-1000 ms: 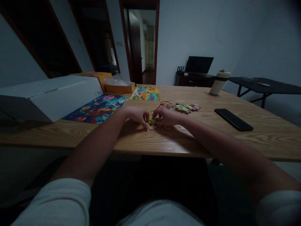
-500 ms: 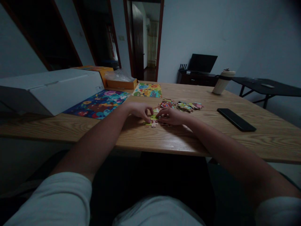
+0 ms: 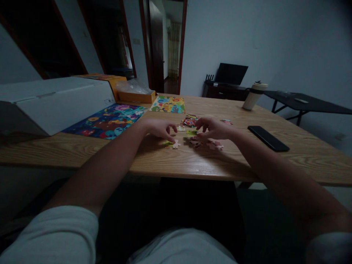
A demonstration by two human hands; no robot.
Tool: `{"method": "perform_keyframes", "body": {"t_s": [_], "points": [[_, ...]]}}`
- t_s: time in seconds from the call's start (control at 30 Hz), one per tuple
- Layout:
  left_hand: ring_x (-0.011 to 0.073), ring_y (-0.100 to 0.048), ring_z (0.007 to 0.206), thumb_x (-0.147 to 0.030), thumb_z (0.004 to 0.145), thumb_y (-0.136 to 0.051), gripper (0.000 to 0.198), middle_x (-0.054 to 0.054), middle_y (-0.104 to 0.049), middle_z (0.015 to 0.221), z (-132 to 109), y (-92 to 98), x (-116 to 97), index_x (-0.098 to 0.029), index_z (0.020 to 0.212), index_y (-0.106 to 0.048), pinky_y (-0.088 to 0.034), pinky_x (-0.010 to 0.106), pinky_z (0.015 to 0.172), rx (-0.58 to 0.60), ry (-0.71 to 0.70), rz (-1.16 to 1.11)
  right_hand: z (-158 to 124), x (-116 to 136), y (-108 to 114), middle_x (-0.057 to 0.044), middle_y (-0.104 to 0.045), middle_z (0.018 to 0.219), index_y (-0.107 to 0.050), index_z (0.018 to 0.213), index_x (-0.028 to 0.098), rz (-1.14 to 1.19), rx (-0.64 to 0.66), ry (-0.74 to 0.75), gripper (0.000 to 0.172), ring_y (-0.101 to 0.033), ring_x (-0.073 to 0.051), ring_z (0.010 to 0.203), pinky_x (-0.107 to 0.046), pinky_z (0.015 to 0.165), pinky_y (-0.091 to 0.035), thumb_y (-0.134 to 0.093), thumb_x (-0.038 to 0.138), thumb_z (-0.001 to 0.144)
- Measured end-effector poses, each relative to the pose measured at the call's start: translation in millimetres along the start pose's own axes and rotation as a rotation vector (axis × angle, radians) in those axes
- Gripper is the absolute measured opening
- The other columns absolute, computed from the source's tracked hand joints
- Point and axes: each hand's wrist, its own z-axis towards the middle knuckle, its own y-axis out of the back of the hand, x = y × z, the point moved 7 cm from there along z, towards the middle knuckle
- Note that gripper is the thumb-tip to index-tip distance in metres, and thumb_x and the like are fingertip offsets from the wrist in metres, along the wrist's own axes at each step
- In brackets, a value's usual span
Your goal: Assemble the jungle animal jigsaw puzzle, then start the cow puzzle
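Note:
My left hand (image 3: 161,129) rests low over the wooden table, thumb and forefinger spread apart. Its thumb touches a small group of jigsaw pieces, a pale pink piece (image 3: 176,144) with a yellow-green one beside it. To the right, my right hand (image 3: 213,128) pinches a yellow-green jigsaw piece (image 3: 191,132) slightly above the tabletop. Beneath and near that hand lie loose pink and brown pieces (image 3: 215,145), seen from the back or plain side. A pale piece (image 3: 181,128) lies between the hands. Beyond them sits a heap of colourful pieces (image 3: 189,121), partly hidden by my right hand.
A finished-looking blue puzzle picture (image 3: 110,121) and a yellow one (image 3: 169,105) lie left and behind. A white box (image 3: 66,104) and an orange open box (image 3: 137,96) stand at left. A black phone (image 3: 268,138) and a lidded cup (image 3: 254,96) are at right.
My right hand has moved right, away from my left, taking the yellow-green piece off the group of pieces. My left hand has stayed near its pieces. The view has shifted slightly.

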Motion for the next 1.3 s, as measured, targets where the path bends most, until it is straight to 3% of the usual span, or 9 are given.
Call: {"method": "perform_keyframes", "body": {"t_s": [0.17, 0.27, 0.43, 0.6, 0.83, 0.97, 1.07, 1.17, 1.3], "points": [[0.0187, -0.062, 0.086, -0.055, 0.085, -0.059, 0.061, 0.006, -0.070, 0.102, 7, -0.5, -30, -0.020, 0.135, -0.056, -0.042, 0.026, 0.074, -0.162, -0.160, -0.054, -27, -23, 28, -0.007, -0.069, 0.095, -0.067, 0.106, 0.018, -0.086, -0.068, -0.047, 0.038, -0.060, -0.018, 0.074, -0.028, 0.061, -0.047, -0.074, 0.038, 0.074], [0.0181, -0.062, 0.084, -0.052, 0.092, -0.053, 0.049, 0.006, -0.070, 0.100, 9, -10.3, -54, -0.021, 0.128, -0.063, -0.042, 0.026, 0.075, -0.170, -0.282, -0.052, -44, -35, 31, -0.008, -0.071, 0.096, -0.070, 0.110, 0.018, -0.150, -0.017, -0.087, 0.039, -0.062, -0.019, 0.074, -0.030, 0.062, -0.048, -0.071, 0.041, 0.077], [0.0212, -0.059, 0.104, -0.049, 0.095, -0.050, 0.041, 0.009, -0.067, 0.114, 6, -20.8, -87, -0.023, 0.121, -0.069, -0.040, 0.028, 0.090, -0.244, -0.484, 0.087, -64, -46, 25, -0.009, -0.072, 0.105, -0.070, 0.120, 0.021, -0.163, 0.050, -0.037, 0.039, -0.065, -0.020, 0.084, -0.032, 0.075, -0.051, -0.066, 0.035, 0.084], [0.0215, -0.057, 0.110, -0.039, 0.096, -0.051, 0.035, 0.008, -0.066, 0.119, 7, -24.1, -94, -0.023, 0.121, -0.070, -0.038, 0.029, 0.094, -0.223, -0.509, 0.173, -64, -51, 19, -0.008, -0.070, 0.117, -0.073, 0.115, 0.024, -0.151, 0.048, 0.025, 0.030, -0.064, -0.023, 0.103, -0.037, 0.094, -0.048, -0.061, 0.032, 0.088], [0.0209, -0.061, 0.088, -0.036, 0.091, -0.054, 0.028, 0.008, -0.071, 0.098, 25, -11.0, -101, -0.019, 0.098, -0.075, -0.041, 0.030, 0.081, -0.237, -0.442, 0.291, -58, -48, 16, -0.007, -0.074, 0.104, -0.076, 0.107, 0.023, -0.200, 0.050, -0.022, 0.026, -0.066, -0.022, 0.094, -0.034, 0.086, -0.050, -0.056, 0.030, 0.091], [0.0219, -0.061, 0.096, -0.039, 0.094, -0.051, 0.033, 0.008, -0.070, 0.110, 29, -10.5, -128, -0.022, 0.112, -0.073, -0.041, 0.031, 0.085, -0.336, -0.512, 0.280, -59, -43, 15, -0.007, -0.074, 0.100, -0.076, 0.103, 0.021, -0.185, 0.033, 0.000, 0.025, -0.066, -0.022, 0.090, -0.034, 0.083, -0.050, -0.057, 0.032, 0.091], [0.0221, -0.061, 0.098, -0.039, 0.096, -0.049, 0.033, 0.008, -0.069, 0.112, 28, -21.2, -144, -0.025, 0.114, -0.073, -0.041, 0.032, 0.086, -0.331, -0.597, 0.304, -61, -39, 13, -0.008, -0.073, 0.103, -0.076, 0.103, 0.020, -0.171, 0.020, 0.053, 0.025, -0.066, -0.022, 0.092, -0.034, 0.085, -0.050, -0.055, 0.030, 0.091], [0.0215, -0.061, 0.101, -0.037, 0.098, -0.046, 0.033, 0.007, -0.069, 0.114, 29, -31.7, -146, -0.025, 0.113, -0.073, -0.040, 0.032, 0.089, -0.278, -0.645, 0.324, -60, -39, 12, -0.009, -0.073, 0.104, -0.075, 0.103, 0.020, -0.163, 0.013, 0.060, 0.025, -0.065, -0.022, 0.095, -0.035, 0.088, -0.049, -0.056, 0.029, 0.091], [0.0219, -0.057, 0.111, -0.037, 0.098, -0.048, 0.035, 0.006, -0.065, 0.127, 30, -34.2, -137, -0.027, 0.125, -0.067, -0.036, 0.033, 0.097, -0.275, -0.623, 0.298, -57, -39, 12, -0.007, -0.073, 0.105, -0.076, 0.100, 0.021, -0.184, 0.019, 0.023, 0.022, -0.065, -0.022, 0.096, -0.034, 0.090, -0.049, -0.057, 0.027, 0.090]]}}
